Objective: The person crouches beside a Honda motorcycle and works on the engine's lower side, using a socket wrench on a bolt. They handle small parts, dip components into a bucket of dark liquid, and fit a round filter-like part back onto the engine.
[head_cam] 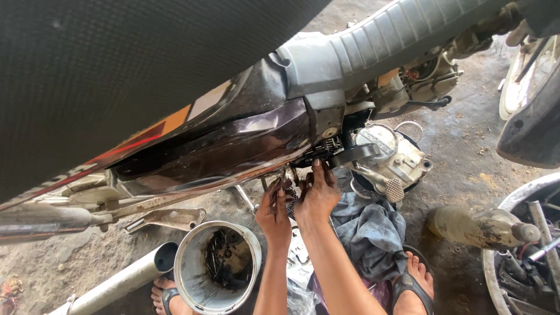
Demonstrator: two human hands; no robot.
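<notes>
- The left hand [274, 211] reaches up under the black, glossy side panel of the motorcycle [221, 146], fingers curled around a small dark greasy part [290, 201] that looks like a length of chain, though grime and shadow make this hard to tell.
- The right hand [318, 195] lies just beside it, fingers stretched upward and narrow, fingertips touching the dark sprocket area [324, 150] below the panel; whether it grips anything I cannot tell.
- Right of the hands sits the silver metal engine case [388, 154] with a ribbed kick pedal [395, 189].
- Below the hands a crumpled grey-blue cloth [370, 230] lies on the concrete floor [461, 151] (stained dark with oil).
- A round white metal bucket [189, 271] holding black oily bolts stands near the left forearm, next to a silver exhaust pipe [116, 283].
- A dirty plastic bottle [478, 226] lies on its side to the right, well apart from the hands.
- Sandalled feet [417, 277] show at the bottom edge.
</notes>
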